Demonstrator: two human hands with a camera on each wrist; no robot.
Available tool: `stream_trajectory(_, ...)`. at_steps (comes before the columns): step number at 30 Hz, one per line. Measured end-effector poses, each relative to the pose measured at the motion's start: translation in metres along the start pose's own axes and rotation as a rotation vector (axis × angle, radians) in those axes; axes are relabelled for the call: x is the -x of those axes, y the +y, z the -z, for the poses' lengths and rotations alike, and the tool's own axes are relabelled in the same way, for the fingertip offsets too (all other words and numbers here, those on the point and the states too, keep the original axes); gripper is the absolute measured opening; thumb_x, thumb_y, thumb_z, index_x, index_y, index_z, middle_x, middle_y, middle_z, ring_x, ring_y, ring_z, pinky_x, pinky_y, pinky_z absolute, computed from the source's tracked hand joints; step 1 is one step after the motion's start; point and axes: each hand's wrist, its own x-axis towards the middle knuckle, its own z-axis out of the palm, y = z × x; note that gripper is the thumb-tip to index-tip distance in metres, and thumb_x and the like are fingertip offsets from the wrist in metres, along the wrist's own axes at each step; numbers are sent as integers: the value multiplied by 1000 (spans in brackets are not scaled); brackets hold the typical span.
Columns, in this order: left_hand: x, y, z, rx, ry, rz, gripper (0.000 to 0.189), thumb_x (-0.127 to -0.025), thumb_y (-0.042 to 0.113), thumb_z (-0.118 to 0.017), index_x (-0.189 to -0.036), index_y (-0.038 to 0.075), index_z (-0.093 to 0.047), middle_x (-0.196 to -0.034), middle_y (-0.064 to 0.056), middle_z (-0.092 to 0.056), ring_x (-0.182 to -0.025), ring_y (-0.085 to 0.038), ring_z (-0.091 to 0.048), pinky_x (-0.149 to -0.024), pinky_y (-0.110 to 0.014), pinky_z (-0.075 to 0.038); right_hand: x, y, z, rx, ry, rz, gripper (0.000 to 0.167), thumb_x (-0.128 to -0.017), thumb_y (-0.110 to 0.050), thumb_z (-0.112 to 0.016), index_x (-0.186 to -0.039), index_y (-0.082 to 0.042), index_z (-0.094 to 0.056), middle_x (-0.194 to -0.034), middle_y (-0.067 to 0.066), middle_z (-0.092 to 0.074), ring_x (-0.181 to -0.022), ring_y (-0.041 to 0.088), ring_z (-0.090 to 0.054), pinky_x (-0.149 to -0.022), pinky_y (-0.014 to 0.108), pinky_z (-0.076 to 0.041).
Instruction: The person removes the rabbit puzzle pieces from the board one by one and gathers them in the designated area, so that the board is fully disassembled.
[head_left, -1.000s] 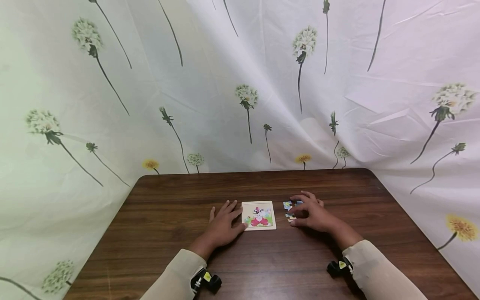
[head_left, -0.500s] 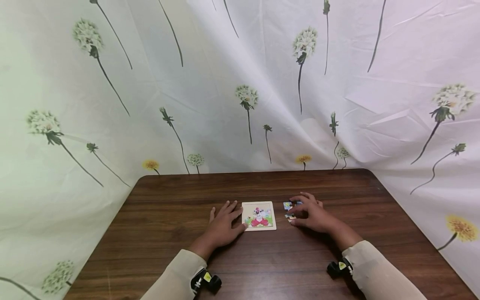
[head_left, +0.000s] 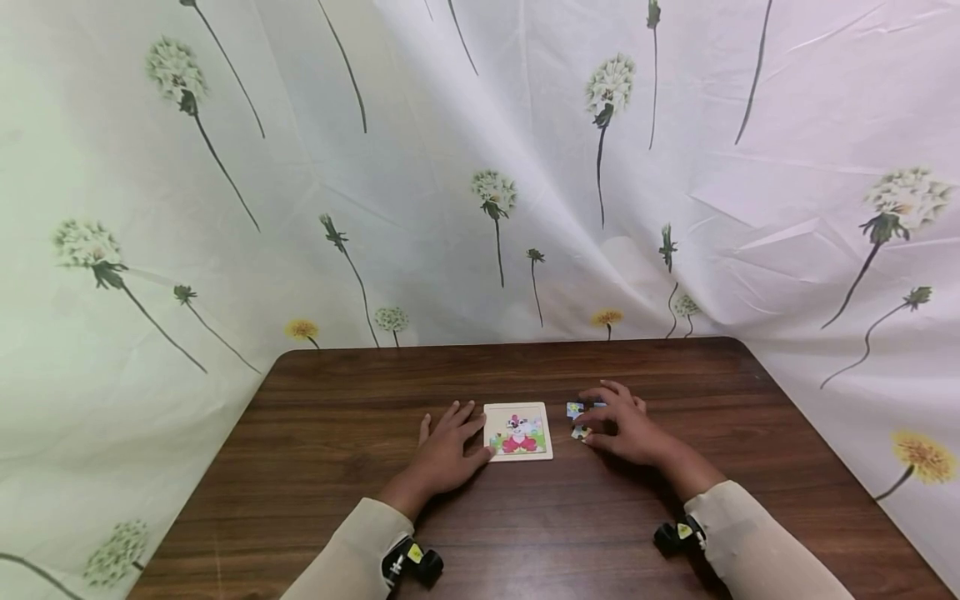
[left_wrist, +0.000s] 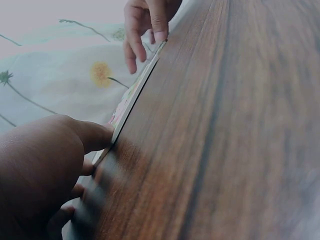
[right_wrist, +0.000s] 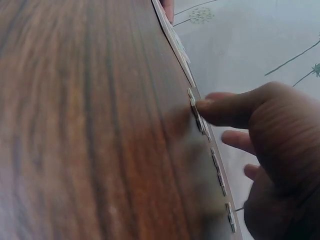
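A square, pale-framed jigsaw puzzle board (head_left: 548,452) lies flat on the table, with a cartoon animal in red partly laid in it and bare tan backing along its top and left. My left hand (head_left: 444,452) rests at its left side, fingers spread, thumb on the near left corner. To the right of the board, my right hand (head_left: 632,428) arches over loose pieces. Its thumb and index finger pinch a small jigsaw piece (head_left: 580,432) close to the tabletop. The right wrist view has the thumb (right_wrist: 212,107) against that piece's edge. My right palm hides part of the other pieces.
A blue loose jigsaw piece (head_left: 574,409) lies just beyond the pinched one, and another blue piece (head_left: 599,405) shows by the right fingers. The dark wood table (head_left: 337,433) ends at a white dandelion-print cloth (head_left: 420,208) hanging behind and at both sides.
The piece at my right fingertips has turned and shifted slightly away from me, with thumb and index finger moving a little. My left hand and the board stay where they were.
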Motion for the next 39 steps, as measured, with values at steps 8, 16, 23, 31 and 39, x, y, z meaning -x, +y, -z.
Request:
stream_trajectory(8,0,-1,0,-11,-7,8,65,-106,49,-67,-161,15,-57,-177,-12,-40,-169,-41,-26,-129,-79,-8,-1,-1,1,-6,22,-12,11,-91,-16,-90,-97,-25,-88,-157,20,-60,-160,57,-21,-115,83,-7)
stream_trajectory(16,-1,1,1,-5,-12,9,66,-106,49,-69,-161,14,-57,-177,-12,-39,-169,-41,-26,-129,-79,-7,-1,0,3,-18,-21,14,21,-91,-8,-88,-98,-27,-90,-161,17,-59,-161,58,-20,-112,89,-5)
stream_trajectory(23,0,0,1,-8,-12,8,65,-106,48,-68,-160,14,-58,-177,-13,-40,-168,-42,-27,-129,-79,-8,-1,2,1,5,22,27,19,-90,-10,-89,-100,-26,-90,-161,17,-58,-159,57,-23,-112,85,-10)
stream_trajectory(31,-1,-2,-2,-14,-2,7,66,-105,50,-69,-160,15,-58,-176,-13,-41,-168,-41,-28,-129,-80,-8,0,1,2,29,38,-43,10,-89,-20,-92,-99,-22,-89,-157,18,-59,-159,53,-24,-113,81,-13)
stream_trajectory(39,-1,-3,-2,-12,-9,-2,65,-106,49,-68,-161,16,-57,-177,-12,-39,-169,-42,-26,-129,-80,-7,0,1,1,8,10,-32,12,-93,-19,-88,-100,-29,-89,-158,19,-59,-159,57,-22,-113,84,-10)
